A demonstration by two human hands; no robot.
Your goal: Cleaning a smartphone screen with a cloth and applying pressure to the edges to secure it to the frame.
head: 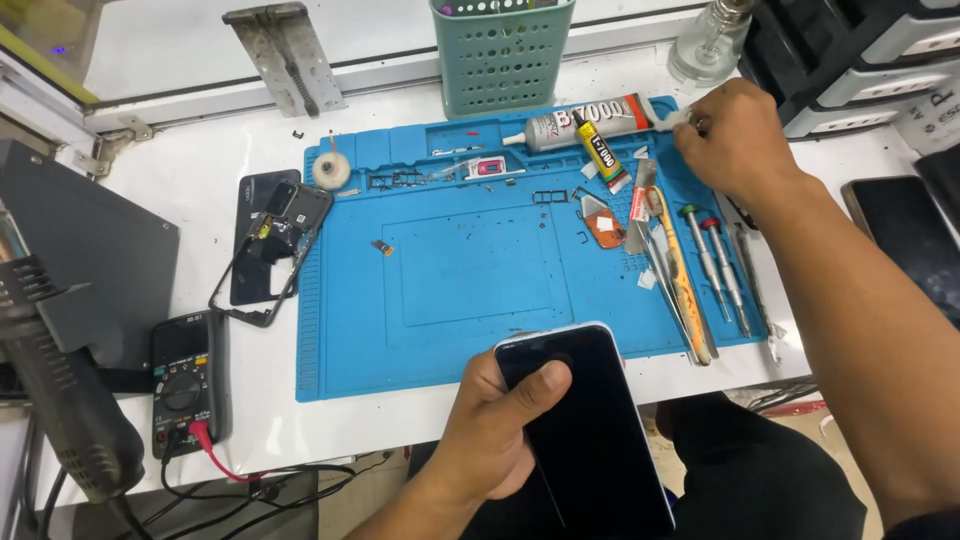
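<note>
My left hand (495, 430) grips a black-screened smartphone (590, 430) by its left edge, thumb on the glass, over the near edge of the blue work mat (450, 270). My right hand (735, 135) reaches to the mat's far right corner, fingers pinched on a small white scrap (680, 118) beside the glue tubes (580, 125). Whether the scrap is lifted is unclear.
Screwdrivers (715, 265), tweezers and pry tools (670, 270) lie along the mat's right side. An opened phone frame (270, 250) lies left of the mat, with a multimeter (185, 380) and hot-air handle (55, 400). A green perforated basket (500, 60) and glass bottle (708, 45) stand behind.
</note>
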